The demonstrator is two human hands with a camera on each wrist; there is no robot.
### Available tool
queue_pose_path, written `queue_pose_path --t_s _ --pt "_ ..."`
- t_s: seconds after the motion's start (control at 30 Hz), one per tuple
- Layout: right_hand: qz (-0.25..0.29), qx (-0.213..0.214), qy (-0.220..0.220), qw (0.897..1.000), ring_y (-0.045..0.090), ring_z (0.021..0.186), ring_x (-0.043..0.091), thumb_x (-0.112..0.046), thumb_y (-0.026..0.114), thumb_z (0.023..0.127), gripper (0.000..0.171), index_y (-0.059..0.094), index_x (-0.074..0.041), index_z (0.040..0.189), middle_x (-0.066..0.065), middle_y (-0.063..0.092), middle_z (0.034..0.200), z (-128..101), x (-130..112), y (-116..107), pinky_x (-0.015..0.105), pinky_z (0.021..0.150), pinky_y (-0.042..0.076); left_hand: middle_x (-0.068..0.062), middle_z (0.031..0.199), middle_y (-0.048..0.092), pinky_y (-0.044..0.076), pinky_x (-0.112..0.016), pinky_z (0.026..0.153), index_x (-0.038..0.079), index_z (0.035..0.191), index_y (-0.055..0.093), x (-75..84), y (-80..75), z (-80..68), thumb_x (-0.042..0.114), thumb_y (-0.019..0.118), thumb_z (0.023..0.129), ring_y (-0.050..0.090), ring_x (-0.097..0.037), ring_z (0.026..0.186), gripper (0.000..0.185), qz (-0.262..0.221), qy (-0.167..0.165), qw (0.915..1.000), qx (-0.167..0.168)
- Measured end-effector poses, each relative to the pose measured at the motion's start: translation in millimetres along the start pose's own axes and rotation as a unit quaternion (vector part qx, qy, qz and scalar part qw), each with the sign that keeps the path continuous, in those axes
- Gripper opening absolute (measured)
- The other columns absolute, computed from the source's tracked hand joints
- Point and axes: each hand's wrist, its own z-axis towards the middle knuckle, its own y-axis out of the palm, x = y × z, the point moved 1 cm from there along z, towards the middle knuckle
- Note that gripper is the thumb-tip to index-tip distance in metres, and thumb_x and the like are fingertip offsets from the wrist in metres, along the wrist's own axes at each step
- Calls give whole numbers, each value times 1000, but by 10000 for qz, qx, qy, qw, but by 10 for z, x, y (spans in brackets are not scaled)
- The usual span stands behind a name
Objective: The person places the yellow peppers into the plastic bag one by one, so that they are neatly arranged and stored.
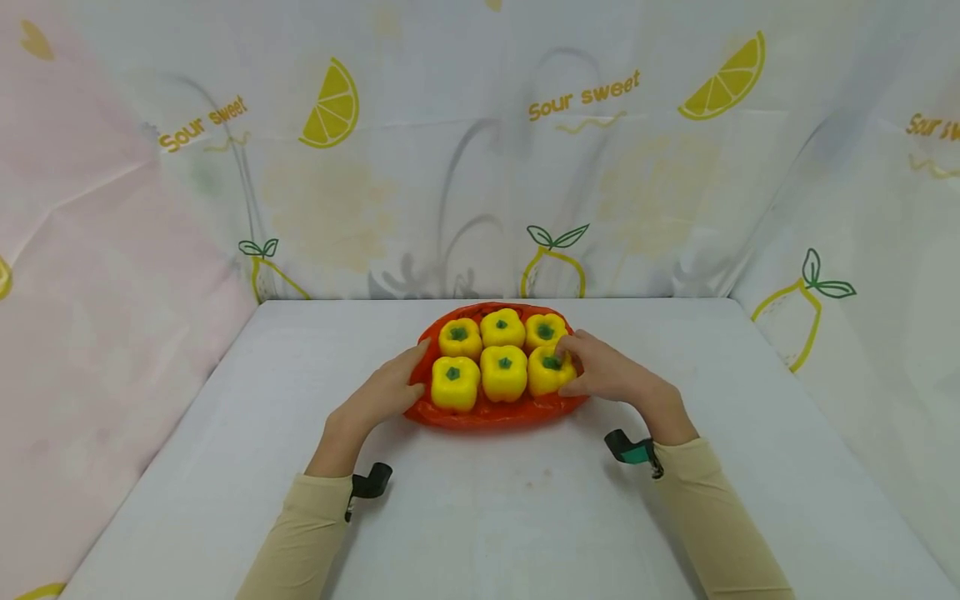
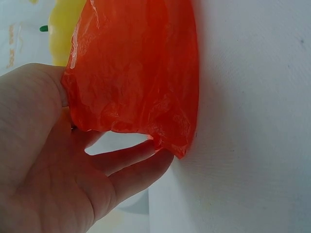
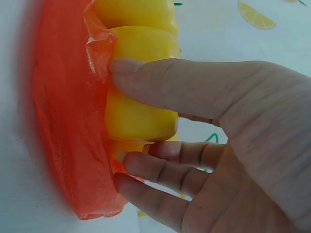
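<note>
**Inspector A:** Position of the produce?

**Inspector B:** Six yellow bell peppers (image 1: 501,354) sit in two rows of three on an orange plastic bag (image 1: 487,412), which lies at the centre of the white table (image 1: 480,517), toward its far edge at 12 o'clock from the person. The bag's film is crinkled and bunched up around the peppers.

**Inspector A:** Right hand?

**Inspector B:** The right hand (image 1: 611,375) comes in from 4 o'clock and grips the near-right pepper (image 1: 550,372). In the right wrist view the thumb (image 3: 160,82) lies across the pepper's yellow side (image 3: 138,119), its tip against the bag's raised edge (image 3: 97,48); the other fingers (image 3: 160,172) curl under the pepper, touching the film. The hand is closed round that pepper.

**Inspector A:** Left hand?

**Inspector B:** The left hand (image 1: 382,396) is at the bag's 8 o'clock edge, just beside the near-left pepper (image 1: 454,383). The left wrist view shows the thumb side against the outer face of the film (image 2: 136,73) and the fingers (image 2: 131,170) reaching beneath its hanging edge. Fingers are fairly straight and relaxed; I cannot tell whether they pinch the film.

**Inspector A:** Surroundings?

**Inspector B:** A lemon-print backdrop (image 1: 480,150) reading "Sour sweet" encloses the table on three sides.
</note>
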Motion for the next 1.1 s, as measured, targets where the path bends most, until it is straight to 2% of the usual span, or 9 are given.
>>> queue_pose_path --t_s 0.13,0.23,0.4,0.53,0.8,0.93,1.1 --pt "-54 -56 50 10000 51 111 26 -19 79 82 45 58 -10 119 11 53 119 -7 -8 -1 47 102 51 -7 166 24 23 -54 123 15 160 18 0 1 -3 16 48 97 23 -31 154 70 -4 3 10000 -2" --pt "25 -108 5 9999 51 108 26 -20 79 82 45 58 -10 121 11 54 117 -25 0 -20 44 98 52 -6 166 25 24 -54 123 16 160 18 1 3 -1 17 49 97 23 -30 154 70 -26 -41 10000 -12" --pt "301 -187 -131 9993 53 105 26 -24 77 84 47 59 -10 125 12 55 116 -75 47 -68 39 91 54 -5 166 25 26 -55 122 19 160 19 8 2 1 19 50 97 23 -30 154 71 -76 -129 9999 -44" --pt "593 -145 -156 9980 53 111 28 -27 74 86 49 59 -10 129 12 55 122 -126 75 -115 44 95 55 -5 166 24 26 -56 122 20 160 18 10 -11 -3 18 50 97 22 -30 154 71 -98 -88 9999 -52" --pt "715 325 -124 9968 53 114 30 -30 69 91 51 56 -11 136 12 57 124 -198 102 -198 48 99 51 -3 166 23 24 -55 123 23 161 17 2 -29 -4 19 51 98 21 -29 154 71 -183 50 9998 36" --pt "435 632 10 9970 48 127 37 -34 67 92 59 49 -11 144 16 52 138 -206 127 -217 59 106 45 -2 167 22 24 -56 122 23 161 16 3 -55 -21 21 51 98 22 -28 154 72 -200 130 9996 146" --pt "87 1024 74 9947 32 144 41 -39 63 95 67 38 -15 153 16 35 157 -212 181 -239 67 114 31 0 166 23 25 -58 122 26 160 17 2 -87 -36 25 52 99 23 -28 153 70 -168 207 9991 320"
